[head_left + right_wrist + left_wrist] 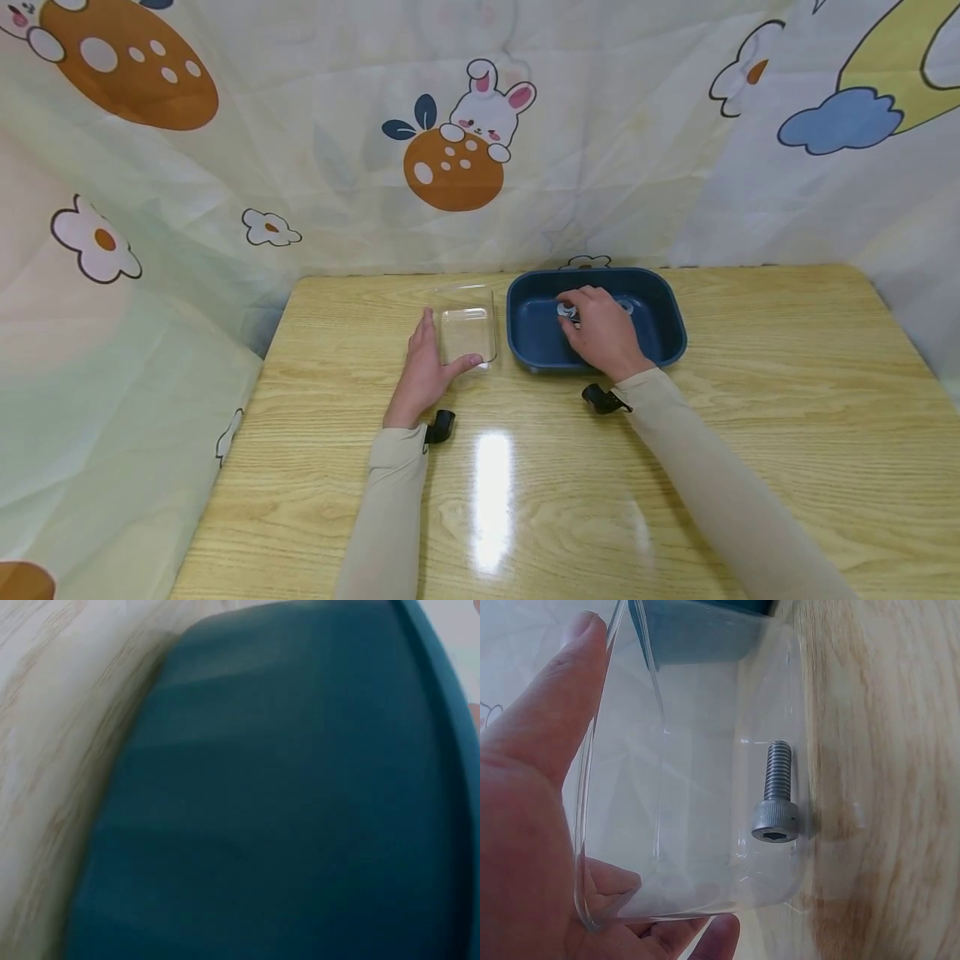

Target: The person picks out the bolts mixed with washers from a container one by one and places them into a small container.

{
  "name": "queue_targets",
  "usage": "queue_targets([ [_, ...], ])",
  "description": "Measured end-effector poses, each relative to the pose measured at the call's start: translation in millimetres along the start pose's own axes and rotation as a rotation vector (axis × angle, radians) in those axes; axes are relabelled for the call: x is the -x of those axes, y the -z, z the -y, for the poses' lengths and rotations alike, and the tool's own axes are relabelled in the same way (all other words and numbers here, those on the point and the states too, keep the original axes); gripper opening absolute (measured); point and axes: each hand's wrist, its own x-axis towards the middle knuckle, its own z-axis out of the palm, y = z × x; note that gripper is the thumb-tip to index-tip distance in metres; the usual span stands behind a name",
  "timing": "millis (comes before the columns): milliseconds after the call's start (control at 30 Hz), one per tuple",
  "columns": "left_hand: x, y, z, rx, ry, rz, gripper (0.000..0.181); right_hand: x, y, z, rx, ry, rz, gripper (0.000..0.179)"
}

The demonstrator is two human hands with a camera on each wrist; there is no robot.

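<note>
The blue tub's (534, 321) walls hemmed your right grip (603, 333) sideways; you had room upward through its open top.

In the head view, right of middle, the right hand (603, 333) partly hid shiny bits (567, 312) too small to name. The left wrist view's left edge cut the left hand (532, 817).

I can't read any words, numbers or signs here: none on the blue tub (536, 325), none on the clear box (465, 335) left of the tub or its bolt (777, 796), none on the cloth (592, 167) behind the tub.
</note>
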Motion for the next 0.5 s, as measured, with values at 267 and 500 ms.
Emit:
queue_targets([
  [267,-1.4,0.4,-0.7,0.001,-0.013,-0.010,0.124,-0.1,1,-11,0.026,-0.041,0.065,0.034],
  [500,-0.4,-1.1,1.1,-0.012,0.001,-0.003,0.123,1.4,1,-22,0.039,-0.096,0.155,0.039],
])
